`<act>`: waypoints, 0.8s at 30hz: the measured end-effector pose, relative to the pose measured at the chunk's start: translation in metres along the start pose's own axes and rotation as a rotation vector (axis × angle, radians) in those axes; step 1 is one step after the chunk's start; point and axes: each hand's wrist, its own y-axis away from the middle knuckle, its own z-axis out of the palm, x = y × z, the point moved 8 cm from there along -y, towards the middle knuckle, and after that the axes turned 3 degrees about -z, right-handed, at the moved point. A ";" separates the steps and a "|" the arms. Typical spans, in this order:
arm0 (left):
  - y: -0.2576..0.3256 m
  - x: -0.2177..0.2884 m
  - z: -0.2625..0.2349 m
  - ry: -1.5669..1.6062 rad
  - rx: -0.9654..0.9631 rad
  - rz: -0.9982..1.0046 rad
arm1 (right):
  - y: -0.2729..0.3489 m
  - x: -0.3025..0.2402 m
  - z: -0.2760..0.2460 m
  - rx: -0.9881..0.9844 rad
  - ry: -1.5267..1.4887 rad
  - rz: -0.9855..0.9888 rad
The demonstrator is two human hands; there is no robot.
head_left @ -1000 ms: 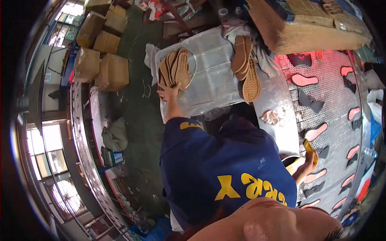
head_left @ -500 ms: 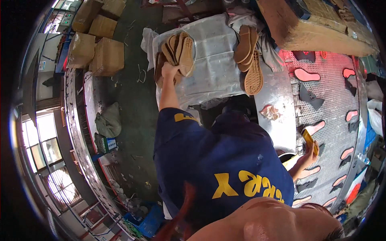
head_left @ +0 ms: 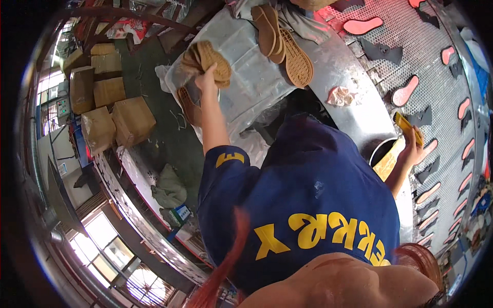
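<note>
Left hand (head_left: 207, 81) is up and reaching out, fingers curled around a fanned stack of tan shoe soles (head_left: 209, 62), held over the plastic-wrapped bundle (head_left: 251, 77) on the curved metal bench (head_left: 354, 110). Half a second ago that stack sat higher and further right in the view; now it has slid left and lower, and the arm runs more steeply up from the blue shirt (head_left: 308, 205). One more brown sole (head_left: 186, 105) shows just below the hand, at the edge of the plastic; whether it touches the hand I cannot tell.

Over on the right, the right hand (head_left: 411, 151) is closed around a yellow brush-like tool (head_left: 408, 129), right beside a dark round pot (head_left: 382, 149) at the bench edge. Earlier it sat lower in the view; it now rides higher, nearer the perforated conveyor (head_left: 411, 56) with its pink sole shapes.

A second pile of tan soles (head_left: 282, 41) lies untouched on top of the plastic, tread side showing on one of them.

Hard to read: the shirt hides most of the pot and the bench front, the tool's working end is too small to make out, and the conveyor is cut off at the rim
</note>
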 end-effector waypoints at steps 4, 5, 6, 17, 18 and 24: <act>0.070 0.081 0.091 0.024 -0.314 0.213 | 0.005 0.005 -0.006 0.020 -0.023 0.026; 0.090 0.090 0.110 0.001 -0.380 0.176 | 0.006 0.003 -0.005 0.015 -0.027 0.026; 0.091 0.084 0.121 0.064 -0.433 0.109 | 0.004 0.002 0.001 -0.008 -0.028 0.034; 0.008 -0.042 -0.018 -1.394 0.385 0.398 | -0.003 -0.021 0.012 -0.078 0.066 -0.091; 0.009 -0.045 -0.051 -1.474 0.480 0.350 | -0.001 -0.016 -0.002 -0.049 0.062 -0.083; -0.002 -0.147 -0.242 -0.562 0.544 -0.251 | -0.014 0.004 -0.014 -0.057 0.008 -0.010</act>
